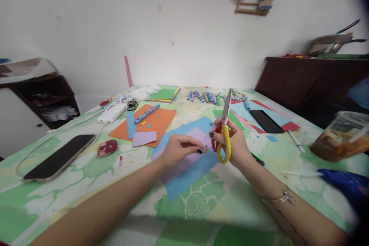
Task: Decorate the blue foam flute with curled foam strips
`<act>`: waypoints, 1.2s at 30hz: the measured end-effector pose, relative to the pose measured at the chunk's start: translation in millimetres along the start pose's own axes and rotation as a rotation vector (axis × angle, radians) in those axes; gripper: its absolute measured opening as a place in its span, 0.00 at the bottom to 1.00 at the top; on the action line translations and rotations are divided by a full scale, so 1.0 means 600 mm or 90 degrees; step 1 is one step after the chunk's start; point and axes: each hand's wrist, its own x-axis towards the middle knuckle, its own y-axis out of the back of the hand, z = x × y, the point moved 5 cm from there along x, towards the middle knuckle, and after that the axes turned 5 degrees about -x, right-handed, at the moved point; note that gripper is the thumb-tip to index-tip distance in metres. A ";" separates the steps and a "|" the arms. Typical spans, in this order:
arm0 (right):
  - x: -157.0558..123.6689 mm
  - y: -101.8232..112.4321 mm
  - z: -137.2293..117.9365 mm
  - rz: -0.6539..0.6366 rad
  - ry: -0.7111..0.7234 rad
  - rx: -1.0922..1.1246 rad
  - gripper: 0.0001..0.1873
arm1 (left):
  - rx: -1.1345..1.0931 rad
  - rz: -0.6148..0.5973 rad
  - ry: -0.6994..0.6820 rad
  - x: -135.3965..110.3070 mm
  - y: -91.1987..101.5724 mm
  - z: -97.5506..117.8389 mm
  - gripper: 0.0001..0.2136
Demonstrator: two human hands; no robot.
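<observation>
My right hand [235, 142] is closed on a pair of scissors [226, 111] with one yellow and one red handle loop, the blades pointing up and away. A narrow light purple paper piece [213, 125] shows by its fingers; whether they grip it is unclear. To the left, the thumb and fingers of my left hand [181, 149] pinch together. A tiny item [205, 148] shows at those fingertips, too small to name. Beneath both hands lie a light purple sheet [173, 173] and a larger blue sheet [180, 188].
An orange sheet [165, 117] carries a blue paper roll [147, 114]. Phones [60, 157] [266, 121] lie on both sides. At right stand a cup of brown drink [340, 142] and a blue glue gun [346, 184]. Curled paper pieces [201, 97] line the back.
</observation>
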 end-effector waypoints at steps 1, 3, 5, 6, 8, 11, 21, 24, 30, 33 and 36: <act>-0.001 -0.001 -0.001 -0.003 0.004 0.003 0.22 | 0.002 0.011 -0.001 0.001 0.002 -0.002 0.03; -0.002 -0.003 -0.002 -0.010 0.011 0.010 0.21 | -0.003 0.030 0.002 0.003 0.005 -0.005 0.04; -0.003 -0.005 -0.002 -0.012 0.019 0.013 0.21 | -0.021 0.044 0.005 0.004 0.005 -0.006 0.05; -0.003 -0.005 -0.002 -0.011 0.022 0.013 0.21 | -0.034 0.050 0.006 0.004 0.005 -0.006 0.05; -0.003 -0.004 -0.001 -0.009 0.028 0.015 0.21 | -0.059 0.062 0.010 0.004 0.003 -0.005 0.07; -0.001 -0.002 0.002 -0.006 0.033 0.012 0.21 | -0.081 0.072 0.028 0.003 0.001 -0.006 0.09; 0.001 0.001 0.008 0.002 0.053 -0.016 0.20 | -0.121 0.099 0.059 0.006 0.007 -0.022 0.12; -0.001 -0.002 0.007 0.000 0.055 -0.013 0.20 | -0.136 0.116 0.060 0.008 0.009 -0.024 0.15; -0.003 -0.005 0.006 0.012 0.051 0.012 0.18 | -0.150 0.133 0.035 0.006 0.007 -0.019 0.18; -0.003 -0.006 0.008 0.017 0.048 0.019 0.18 | -0.145 0.146 0.023 0.005 0.007 -0.015 0.18; -0.005 -0.007 0.008 0.024 0.048 0.022 0.20 | -0.129 0.144 0.024 0.006 0.007 -0.015 0.17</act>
